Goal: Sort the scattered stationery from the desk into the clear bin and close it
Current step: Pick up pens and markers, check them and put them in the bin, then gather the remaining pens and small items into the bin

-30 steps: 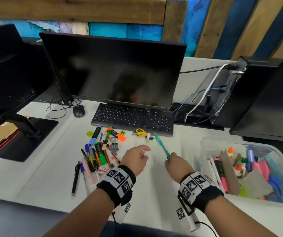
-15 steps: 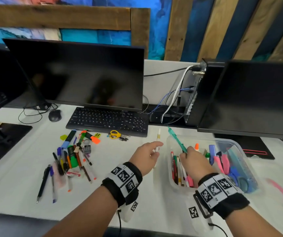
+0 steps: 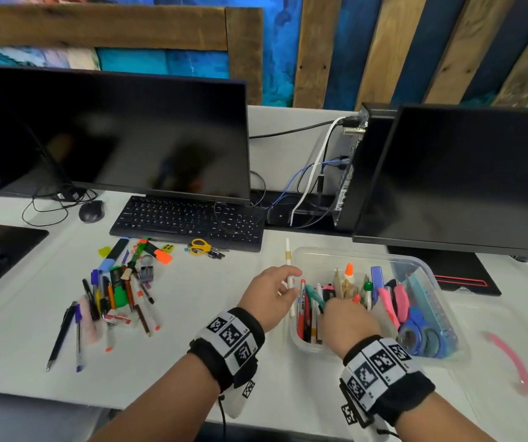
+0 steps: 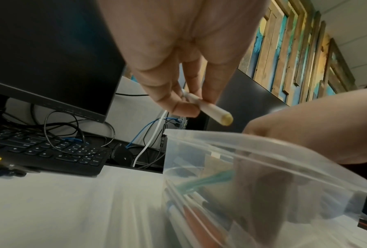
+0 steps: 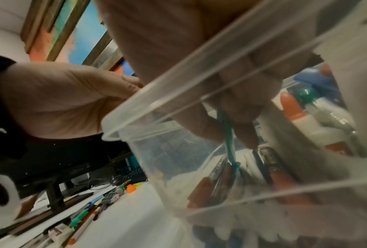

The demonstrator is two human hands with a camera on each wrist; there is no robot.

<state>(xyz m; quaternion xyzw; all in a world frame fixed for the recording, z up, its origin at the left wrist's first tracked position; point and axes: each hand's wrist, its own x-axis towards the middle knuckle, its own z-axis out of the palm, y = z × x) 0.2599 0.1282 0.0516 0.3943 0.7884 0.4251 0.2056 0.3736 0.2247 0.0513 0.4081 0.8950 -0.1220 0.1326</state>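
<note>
The clear bin (image 3: 301,254) stands open on the desk at the right, holding pens, glue bottles and scissors. My right hand (image 3: 344,317) reaches down into the bin's near left part and pinches a teal pen (image 3: 315,298) (image 5: 229,142) whose tip is among the pens inside. My left hand (image 3: 272,295) hovers just left of the bin rim (image 4: 252,142) and pinches a white pen (image 3: 289,275) (image 4: 212,109) with a yellowish end. A pile of scattered stationery (image 3: 119,291) lies on the desk to the left.
A black keyboard (image 3: 189,223) and monitor (image 3: 135,138) stand behind the pile, with yellow scissors (image 3: 200,246) in front of the keyboard. A second monitor (image 3: 467,177) rises behind the bin. The clear lid with a pink handle (image 3: 511,362) lies right of the bin.
Both hands moved right from the pile to the bin. The right hand lowered the teal pen from upright above the rim into the bin; the left hand followed with the white pen.
</note>
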